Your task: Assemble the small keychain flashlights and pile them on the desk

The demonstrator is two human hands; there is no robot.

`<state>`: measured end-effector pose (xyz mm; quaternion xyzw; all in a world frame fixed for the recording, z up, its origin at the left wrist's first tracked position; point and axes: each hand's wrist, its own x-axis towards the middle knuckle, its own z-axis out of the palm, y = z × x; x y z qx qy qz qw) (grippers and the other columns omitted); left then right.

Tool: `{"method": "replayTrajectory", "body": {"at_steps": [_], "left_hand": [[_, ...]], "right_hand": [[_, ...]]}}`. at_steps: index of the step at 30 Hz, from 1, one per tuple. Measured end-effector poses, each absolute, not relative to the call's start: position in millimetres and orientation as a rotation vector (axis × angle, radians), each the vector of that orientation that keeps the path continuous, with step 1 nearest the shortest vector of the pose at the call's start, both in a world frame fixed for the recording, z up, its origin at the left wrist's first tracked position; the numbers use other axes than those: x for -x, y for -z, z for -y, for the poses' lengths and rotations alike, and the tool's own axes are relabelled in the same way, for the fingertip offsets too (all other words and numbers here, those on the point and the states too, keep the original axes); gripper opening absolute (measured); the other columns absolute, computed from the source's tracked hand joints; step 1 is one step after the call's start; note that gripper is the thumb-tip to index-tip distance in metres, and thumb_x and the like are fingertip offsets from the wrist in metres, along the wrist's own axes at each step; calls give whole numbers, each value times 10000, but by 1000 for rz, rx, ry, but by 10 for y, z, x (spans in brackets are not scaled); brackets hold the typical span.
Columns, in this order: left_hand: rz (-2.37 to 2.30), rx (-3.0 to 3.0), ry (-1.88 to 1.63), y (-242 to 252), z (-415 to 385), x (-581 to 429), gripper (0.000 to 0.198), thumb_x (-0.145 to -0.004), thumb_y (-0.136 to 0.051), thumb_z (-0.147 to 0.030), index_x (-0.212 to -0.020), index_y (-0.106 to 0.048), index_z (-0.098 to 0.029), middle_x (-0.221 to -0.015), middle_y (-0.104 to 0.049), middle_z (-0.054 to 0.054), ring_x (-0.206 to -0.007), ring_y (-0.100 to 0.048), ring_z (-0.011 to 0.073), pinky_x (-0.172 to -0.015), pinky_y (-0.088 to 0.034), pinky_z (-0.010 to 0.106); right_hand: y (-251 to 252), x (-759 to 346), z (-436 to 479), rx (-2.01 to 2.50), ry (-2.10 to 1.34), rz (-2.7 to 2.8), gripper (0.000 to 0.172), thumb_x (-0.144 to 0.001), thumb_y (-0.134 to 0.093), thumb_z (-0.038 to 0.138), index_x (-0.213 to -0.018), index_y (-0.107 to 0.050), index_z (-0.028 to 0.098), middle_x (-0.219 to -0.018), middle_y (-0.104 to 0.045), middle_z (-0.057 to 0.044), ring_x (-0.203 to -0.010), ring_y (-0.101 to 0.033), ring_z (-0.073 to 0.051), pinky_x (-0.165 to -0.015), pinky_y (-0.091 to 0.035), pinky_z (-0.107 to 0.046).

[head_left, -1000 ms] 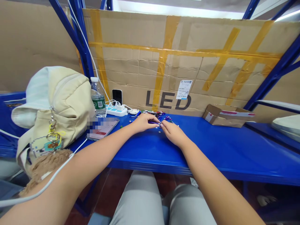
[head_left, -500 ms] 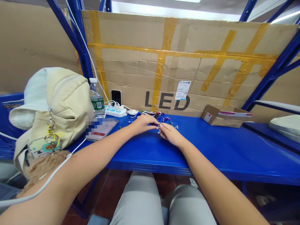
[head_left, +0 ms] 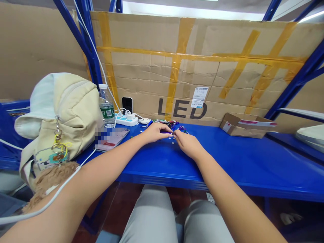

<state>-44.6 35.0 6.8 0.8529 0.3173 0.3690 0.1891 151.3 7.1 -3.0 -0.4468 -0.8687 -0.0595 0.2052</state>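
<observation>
Over the blue table (head_left: 162,165), my left hand (head_left: 155,132) and my right hand (head_left: 188,144) meet at their fingertips. Both are closed in a pinch on something too small to make out. Just behind the hands lies a loose pile of small shiny coloured pieces (head_left: 172,123), in red, blue, purple and green; their kind is unclear, and my left hand hides part of them. A few tiny pale bits lie on the tabletop between and below my fingers.
At left stand a cream backpack (head_left: 78,104), a water bottle (head_left: 107,108) and a phone (head_left: 113,140) lying flat. Behind are a white power strip (head_left: 126,119) and an upright phone (head_left: 127,105). A shallow cardboard box (head_left: 246,126) sits at right. Cardboard (head_left: 152,74) walls the back.
My right hand's fingers have straightened from a tighter curl, and its fingertips have shifted slightly up. My left hand stays almost in place. The view has moved a little.
</observation>
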Motion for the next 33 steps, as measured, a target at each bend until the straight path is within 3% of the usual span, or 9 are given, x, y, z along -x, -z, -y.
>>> {"method": "replayTrajectory", "body": {"at_steps": [6,13,21,33], "left_hand": [[-841,-2397,-1037,-71,-363,460,220,-716,-678,-274,-891,-706,-143,-833,-705,47,-759,-630,137,-708,-465,231],[-906,-2279,-1014,-106,-318,430,273,-711,-675,-300,-924,-705,-132,-777,-696,41,-595,-578,97,-574,-439,209],[-898,-2179,-1012,-91,-315,399,285,-699,-682,-282,-927,-677,-112,-791,-691,47,-633,-593,107,-551,-442,200],[-836,-2453,-1057,-103,-286,411,210,-748,-650,-274,-919,-669,-153,-869,-695,41,-805,-630,143,-753,-465,240]], "right_hand": [[37,-1509,-80,1271,345,2502,207,-930,-304,251,-956,-504,204,-946,-658,-67,-759,-596,-185,-591,-300,-261],[-12,-1500,-19,1338,431,2484,262,-946,-263,293,-1010,-499,198,-970,-655,-64,-796,-604,-178,-607,-326,-245],[-35,-1471,-17,1370,426,2473,249,-945,-265,285,-998,-497,211,-971,-657,-53,-807,-606,-173,-594,-317,-244],[-5,-1482,-11,1323,219,2444,286,-951,-247,317,-988,-505,198,-898,-663,-63,-742,-590,-167,-592,-303,-233]]}}
